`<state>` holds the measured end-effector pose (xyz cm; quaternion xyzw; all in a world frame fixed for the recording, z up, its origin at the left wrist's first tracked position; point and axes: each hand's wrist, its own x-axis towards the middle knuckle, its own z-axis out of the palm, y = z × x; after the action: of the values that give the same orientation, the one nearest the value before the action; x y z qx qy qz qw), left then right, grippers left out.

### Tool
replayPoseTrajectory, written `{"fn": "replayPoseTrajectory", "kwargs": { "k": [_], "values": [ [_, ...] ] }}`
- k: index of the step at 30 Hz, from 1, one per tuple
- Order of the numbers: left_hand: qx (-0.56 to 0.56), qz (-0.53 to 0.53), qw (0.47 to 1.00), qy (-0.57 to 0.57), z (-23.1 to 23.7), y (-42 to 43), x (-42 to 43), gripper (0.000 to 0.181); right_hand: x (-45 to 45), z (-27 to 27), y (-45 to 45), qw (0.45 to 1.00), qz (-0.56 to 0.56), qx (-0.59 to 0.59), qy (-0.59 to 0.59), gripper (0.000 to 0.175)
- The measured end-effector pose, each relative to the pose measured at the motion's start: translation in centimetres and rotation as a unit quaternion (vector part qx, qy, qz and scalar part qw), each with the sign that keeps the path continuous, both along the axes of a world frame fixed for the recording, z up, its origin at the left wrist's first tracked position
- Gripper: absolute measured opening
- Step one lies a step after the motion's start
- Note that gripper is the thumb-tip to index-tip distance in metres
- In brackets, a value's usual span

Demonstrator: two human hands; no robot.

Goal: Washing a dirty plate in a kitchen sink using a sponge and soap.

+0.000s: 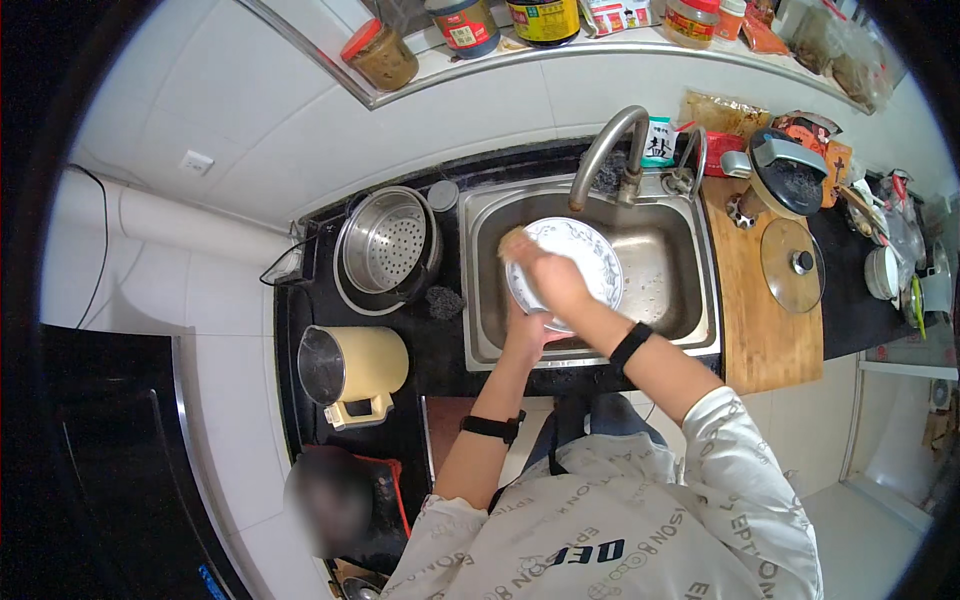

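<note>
A white dish (587, 262) with a grey-blue patterned rim is held over the left part of a stainless steel sink (664, 262). My left hand (528, 330) grips its lower left edge from beneath. Across the dish reaches my right hand (553, 281), pressing a tan scrubbing pad (515, 244) against the upper left rim. Fingers cover part of the pad, so its full shape is hidden. Just above the dish is the spout of a curved metal faucet (611, 146); no running water is visible.
Left of the sink are a perforated steel steamer (386, 240), a dark steel-wool scrubber (444, 302) and a cream-coloured jug (375, 364). On the right, a wooden cutting board (757, 345) bears a glass lid (787, 274) and an upright appliance head (787, 176). Jars (386, 56) line the ledge above.
</note>
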<state>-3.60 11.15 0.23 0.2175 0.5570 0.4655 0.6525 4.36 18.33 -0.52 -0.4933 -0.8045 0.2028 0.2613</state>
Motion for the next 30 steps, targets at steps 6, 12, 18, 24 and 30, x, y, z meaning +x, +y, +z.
{"fn": "replayPoseTrajectory", "kwargs": {
  "k": [6,12,18,24,30],
  "values": [
    [-0.026,0.103,0.993,-0.047,0.0,0.3,-2.2,0.065,0.6,3.2,-3.1,0.981,0.186,-0.014,0.053,0.037],
    [0.072,0.047,0.995,-0.056,1.0,0.1,-3.9,0.065,5.7,-1.1,-3.1,0.983,0.1,0.029,-0.154,0.032],
    [0.085,0.088,0.991,-0.048,0.5,-0.5,-2.4,0.071,4.4,-0.9,-3.8,0.993,-0.043,-0.028,-0.106,0.027],
    [0.047,0.125,0.986,0.097,-1.1,1.0,-4.3,0.057,0.3,0.3,-7.7,0.999,-0.043,-0.011,0.017,0.021],
    [0.097,0.174,0.979,0.048,-0.8,0.4,-2.3,0.062,4.7,0.8,-5.5,0.988,-0.037,-0.106,-0.105,0.023]
  ]
}}
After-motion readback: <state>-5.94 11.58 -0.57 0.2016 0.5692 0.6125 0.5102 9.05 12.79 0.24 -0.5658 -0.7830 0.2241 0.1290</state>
